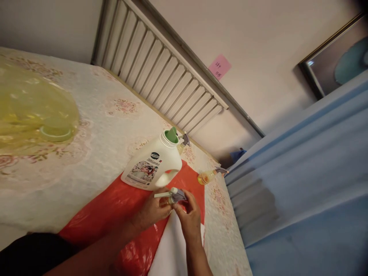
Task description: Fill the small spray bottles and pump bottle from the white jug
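Observation:
My left hand (pixel 151 212) and my right hand (pixel 188 218) meet over a red plastic sheet (pixel 103 218) on the bed. Together they grip a small spray bottle (pixel 174 196): the left hand closes round its body, and the right hand pinches its grey trigger head. Just beyond the hands stands a white detergent jug (pixel 152 163) with an open green spout. A second small spray bottle (pixel 207 176) with yellow liquid lies on the far edge of the red sheet. A third one (pixel 183 141) peeks out behind the jug.
The patterned bedspread (pixel 86 126) covers the bed. A yellow translucent bag (pixel 31 111) lies at the left. A slatted headboard (pixel 161 65) runs along the wall with a pink note (pixel 219 66). Blue curtain fabric (pixel 304 180) hangs at the right.

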The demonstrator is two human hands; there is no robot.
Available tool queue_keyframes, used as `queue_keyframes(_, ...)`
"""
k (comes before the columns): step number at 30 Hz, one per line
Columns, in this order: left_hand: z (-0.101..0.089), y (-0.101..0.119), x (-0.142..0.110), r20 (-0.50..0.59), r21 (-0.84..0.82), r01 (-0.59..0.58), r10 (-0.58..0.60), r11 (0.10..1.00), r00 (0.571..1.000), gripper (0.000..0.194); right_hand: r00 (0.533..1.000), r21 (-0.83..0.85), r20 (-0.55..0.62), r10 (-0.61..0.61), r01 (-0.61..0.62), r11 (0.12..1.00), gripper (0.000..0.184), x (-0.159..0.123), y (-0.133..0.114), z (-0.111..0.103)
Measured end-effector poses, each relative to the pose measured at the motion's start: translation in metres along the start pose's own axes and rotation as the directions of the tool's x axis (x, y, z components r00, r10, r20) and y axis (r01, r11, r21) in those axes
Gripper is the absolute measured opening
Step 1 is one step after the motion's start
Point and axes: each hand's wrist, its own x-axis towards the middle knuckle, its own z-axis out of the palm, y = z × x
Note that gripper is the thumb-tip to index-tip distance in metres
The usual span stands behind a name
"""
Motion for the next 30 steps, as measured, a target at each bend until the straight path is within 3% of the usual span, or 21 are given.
queue_keyframes(3, 0.000, 0.000, -0.001, -0.021, -0.044, 0.003, -0.004, 0.999, 1.000, 0.022, 0.997, -0.080, 0.057, -0.043, 0.048, 0.996, 0.028, 0.007, -0.010, -0.002)
queue_keyframes(9, 0.003, 0.002, 0.000, -0.038, -0.090, 0.012, -0.016, 0.996, 0.999, 0.018, 1.000, -0.214, 0.031, 0.003, 0.004, 0.977, 0.012, 0.010, -0.019, 0.006)
queue_keyframes(14, 0.003, -0.001, 0.000, -0.087, -0.093, 0.021, -0.029, 0.995, 0.996, 0.028, 0.998, -0.366, -0.058, -0.008, -0.014, 0.930, 0.016, 0.008, -0.025, 0.017)
queue_keyframes(20, 0.001, -0.004, -0.001, -0.098, -0.066, 0.019, -0.025, 0.998, 0.995, 0.019, 0.977, -0.415, -0.208, -0.050, -0.041, 0.909, 0.016, 0.000, -0.022, 0.030)
queue_keyframes(22, 0.001, -0.003, -0.001, -0.103, -0.059, 0.023, -0.028, 0.998, 0.994, 0.018, 0.984, -0.378, -0.171, -0.045, -0.023, 0.926, 0.012, 0.000, -0.021, 0.028)
queue_keyframes(25, 0.000, -0.002, -0.001, -0.099, -0.050, 0.031, -0.035, 0.998, 0.994, 0.021, 1.000, -0.242, 0.029, -0.010, 0.017, 0.970, 0.016, 0.002, -0.018, 0.016)
queue_keyframes(28, -0.001, -0.001, -0.001, -0.075, -0.041, 0.036, -0.039, 0.999, 0.996, 0.026, 0.977, -0.047, 0.212, -0.002, 0.012, 0.999, 0.024, 0.005, -0.014, 0.004)
queue_keyframes(30, -0.001, 0.001, -0.002, -0.058, -0.035, 0.037, -0.039, 0.999, 0.998, 0.026, 0.966, 0.044, 0.259, -0.015, 0.003, 0.999, 0.027, 0.007, -0.009, 0.000)
